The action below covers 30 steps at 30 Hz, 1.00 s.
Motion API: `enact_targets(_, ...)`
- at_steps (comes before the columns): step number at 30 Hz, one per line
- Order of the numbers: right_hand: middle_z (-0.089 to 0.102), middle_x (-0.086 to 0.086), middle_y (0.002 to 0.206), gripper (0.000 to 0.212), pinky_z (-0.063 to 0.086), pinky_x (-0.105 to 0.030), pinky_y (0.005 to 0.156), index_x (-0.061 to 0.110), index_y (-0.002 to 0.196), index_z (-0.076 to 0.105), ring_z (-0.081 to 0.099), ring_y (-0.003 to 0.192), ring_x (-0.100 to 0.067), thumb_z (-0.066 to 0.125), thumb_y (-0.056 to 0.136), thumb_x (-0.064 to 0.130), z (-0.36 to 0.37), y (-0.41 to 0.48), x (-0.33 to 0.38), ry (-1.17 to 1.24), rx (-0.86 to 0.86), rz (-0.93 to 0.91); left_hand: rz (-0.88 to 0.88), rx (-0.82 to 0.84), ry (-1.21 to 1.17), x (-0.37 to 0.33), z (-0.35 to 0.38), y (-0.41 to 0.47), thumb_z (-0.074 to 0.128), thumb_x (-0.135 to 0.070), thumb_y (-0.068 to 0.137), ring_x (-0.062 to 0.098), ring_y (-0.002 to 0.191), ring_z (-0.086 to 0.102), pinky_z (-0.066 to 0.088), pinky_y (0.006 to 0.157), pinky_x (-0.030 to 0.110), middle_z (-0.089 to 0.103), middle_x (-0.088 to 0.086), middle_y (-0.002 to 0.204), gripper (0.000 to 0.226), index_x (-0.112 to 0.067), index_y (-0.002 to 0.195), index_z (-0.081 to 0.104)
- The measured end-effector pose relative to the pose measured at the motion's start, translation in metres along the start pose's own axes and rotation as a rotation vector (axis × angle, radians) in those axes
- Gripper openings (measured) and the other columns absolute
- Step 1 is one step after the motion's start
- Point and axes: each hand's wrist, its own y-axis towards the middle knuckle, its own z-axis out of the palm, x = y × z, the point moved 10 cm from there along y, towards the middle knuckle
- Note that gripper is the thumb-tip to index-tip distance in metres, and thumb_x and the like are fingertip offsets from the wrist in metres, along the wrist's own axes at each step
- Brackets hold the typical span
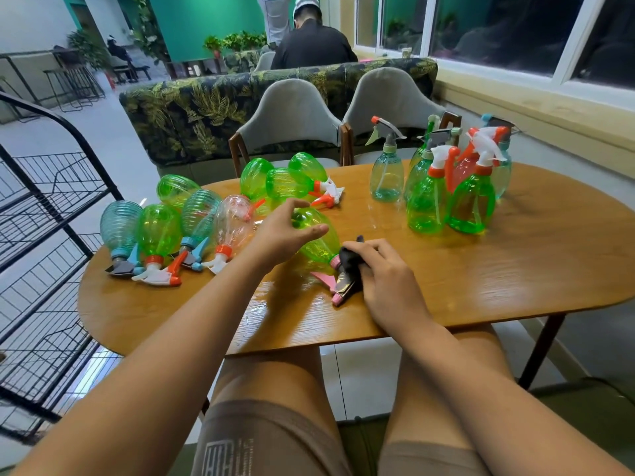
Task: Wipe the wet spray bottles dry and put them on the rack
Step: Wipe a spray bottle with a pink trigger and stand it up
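Observation:
A green spray bottle with a pink trigger lies on its side in the middle of the wooden table. My left hand hovers over its body, fingers spread and relaxed. My right hand grips a dark cloth pressed against the bottle's neck and spray head. Several more bottles lie on their sides at the left and back. Another group stands upright at the back right. The black wire rack stands left of the table.
Two grey chairs face the far side of the table, with a leaf-patterned sofa behind. A window sill runs along the right. A wet patch shines on the table near the front edge. A person sits with their back turned, far behind.

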Motion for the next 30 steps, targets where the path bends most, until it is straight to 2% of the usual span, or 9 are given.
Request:
enact_targets(6, 0.06, -0.001, 0.118, 0.038, 0.055, -0.047, 0.094, 0.018, 0.123, 0.076, 0.059, 0.111, -0.025, 0.059, 0.096, -0.002, -0.003, 0.012, -0.043, -0.061, -0.006, 0.148, -0.008, 0.001, -0.061, 0.008, -0.003, -0.003, 0.082, -0.054, 0.086, 0.019, 0.124, 0.058, 0.055, 0.101, 0.042, 0.055, -0.002, 0.142, 0.071, -0.033, 0.147, 0.051)
enact_targets(10, 0.062, 0.0, 0.13, 0.042, 0.042, -0.045, 0.106, 0.022, 0.121, 0.075, 0.052, 0.122, -0.026, 0.059, 0.089, 0.001, -0.005, 0.012, -0.047, -0.198, 0.006, 0.194, -0.03, 0.008, -0.122, 0.018, -0.005, -0.004, 0.082, -0.055, 0.085, 0.02, 0.125, 0.058, 0.056, 0.103, 0.044, 0.052, -0.003, 0.14, 0.071, -0.036, 0.145, 0.051)
enact_targets(13, 0.062, 0.003, 0.134, 0.039, 0.029, -0.042, 0.11, 0.026, 0.12, 0.074, 0.049, 0.13, -0.023, 0.048, 0.092, 0.02, -0.015, 0.011, -0.032, -0.236, -0.077, 0.152, -0.046, 0.014, -0.197, 0.027, -0.007, -0.006, 0.083, -0.054, 0.085, 0.013, 0.119, 0.061, 0.057, 0.089, 0.031, 0.056, -0.004, 0.132, 0.069, -0.037, 0.143, 0.051)
enact_targets(15, 0.067, 0.008, 0.123, 0.04, 0.027, -0.038, 0.106, 0.028, 0.126, 0.071, 0.051, 0.123, -0.018, 0.041, 0.101, 0.03, -0.02, 0.01, -0.017, -0.198, -0.113, 0.119, -0.05, 0.017, -0.219, 0.031, -0.008, -0.008, 0.082, -0.048, 0.088, 0.006, 0.113, 0.059, 0.053, 0.077, 0.02, 0.055, -0.007, 0.126, 0.067, -0.035, 0.144, 0.049)
enact_targets(18, 0.069, 0.014, 0.109, 0.048, 0.028, -0.037, 0.101, 0.035, 0.136, 0.063, 0.051, 0.113, -0.012, 0.035, 0.106, 0.059, -0.007, 0.011, -0.011, -0.175, 0.014, 0.141, -0.054, 0.035, -0.247, 0.04, -0.011, -0.012, 0.081, -0.044, 0.09, 0.004, 0.11, 0.06, 0.053, 0.068, 0.012, 0.056, -0.007, 0.126, 0.066, -0.033, 0.146, 0.047)
enact_targets(21, 0.066, 0.011, 0.1, 0.06, 0.032, -0.038, 0.101, 0.039, 0.134, 0.062, 0.049, 0.108, -0.013, 0.045, 0.093, 0.08, 0.004, 0.009, -0.014, -0.122, 0.108, 0.206, -0.057, 0.051, -0.282, 0.049, -0.013, -0.016, 0.081, -0.048, 0.086, 0.008, 0.115, 0.063, 0.056, 0.078, 0.018, 0.058, -0.004, 0.131, 0.072, -0.034, 0.147, 0.047)
enact_targets(24, 0.065, 0.005, 0.104, 0.048, 0.04, -0.036, 0.098, 0.037, 0.135, 0.063, 0.052, 0.104, -0.019, 0.072, 0.092, 0.055, 0.002, 0.011, -0.014, -0.055, 0.082, 0.24, -0.065, 0.069, -0.301, 0.055, -0.013, -0.018, 0.081, -0.054, 0.08, 0.014, 0.12, 0.064, 0.059, 0.091, 0.029, 0.059, -0.002, 0.134, 0.077, -0.037, 0.148, 0.047)
enact_targets(27, 0.066, 0.002, 0.11, 0.045, 0.05, -0.035, 0.091, 0.035, 0.135, 0.064, 0.058, 0.105, -0.021, 0.077, 0.092, 0.041, 0.0, 0.011, -0.011, -0.022, 0.054, 0.235, -0.066, 0.086, -0.292, 0.052, -0.012, -0.018, 0.08, -0.049, 0.087, 0.011, 0.118, 0.063, 0.058, 0.087, 0.025, 0.058, -0.004, 0.134, 0.075, -0.036, 0.151, 0.045)
enact_targets(30, 0.067, 0.003, 0.106, 0.045, 0.051, -0.027, 0.085, 0.028, 0.132, 0.067, 0.063, 0.098, -0.014, 0.082, 0.09, 0.031, -0.009, 0.013, -0.004, 0.025, -0.007, 0.187, -0.075, 0.118, -0.263, 0.051, -0.011, -0.015, 0.077, -0.052, 0.09, 0.007, 0.116, 0.06, 0.054, 0.088, 0.024, 0.057, -0.002, 0.137, 0.072, -0.036, 0.152, 0.044)
